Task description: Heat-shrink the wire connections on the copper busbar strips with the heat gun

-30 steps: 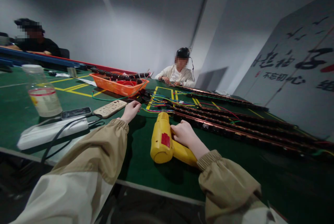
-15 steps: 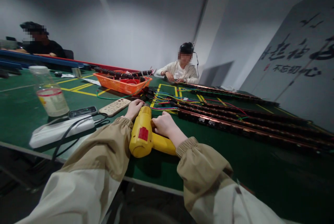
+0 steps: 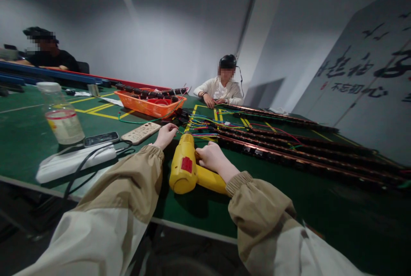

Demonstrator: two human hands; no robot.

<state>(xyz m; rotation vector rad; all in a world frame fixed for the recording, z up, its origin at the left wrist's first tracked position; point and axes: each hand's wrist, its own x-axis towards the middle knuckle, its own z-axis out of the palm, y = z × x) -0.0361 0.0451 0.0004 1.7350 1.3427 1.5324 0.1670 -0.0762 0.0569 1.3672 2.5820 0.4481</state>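
Orange basket point(image 3: 146, 106) holds black parts point(image 3: 154, 93)

This looks like a workshop: a green worktable point(image 3: 212, 220) carries wire bundles point(image 3: 201, 127) and a heat gun point(image 3: 183, 169).

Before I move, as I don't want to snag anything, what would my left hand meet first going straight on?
Probably the coloured wires just beyond the left hand, though depth is unclear and it may already touch one.
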